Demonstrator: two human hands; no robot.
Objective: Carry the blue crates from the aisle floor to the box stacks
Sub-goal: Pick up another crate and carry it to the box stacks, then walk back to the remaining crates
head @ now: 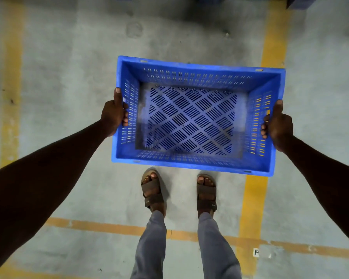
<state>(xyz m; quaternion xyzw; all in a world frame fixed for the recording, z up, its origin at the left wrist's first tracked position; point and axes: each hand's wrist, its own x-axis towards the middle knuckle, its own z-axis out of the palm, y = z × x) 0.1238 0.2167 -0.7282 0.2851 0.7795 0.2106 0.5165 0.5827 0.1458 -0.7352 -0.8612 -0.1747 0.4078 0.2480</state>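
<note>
An empty blue plastic crate (199, 66) with slotted walls and a diamond-patterned perforated bottom hangs in front of me above the floor, held level. My left hand (113, 115) grips its left short wall, thumb on the rim and fingers through the slots. My right hand (278, 125) grips the right short wall the same way. Both arms are stretched forward. The crate's underside is hidden.
Below is a grey concrete floor (79, 57) with yellow painted lines: one on the left (12, 87), one on the right (274, 41), and an orange-yellow one across near my feet (109, 227). My sandalled feet (152, 190) stand behind the crate. Dark blue objects (298, 2) show at the top edge.
</note>
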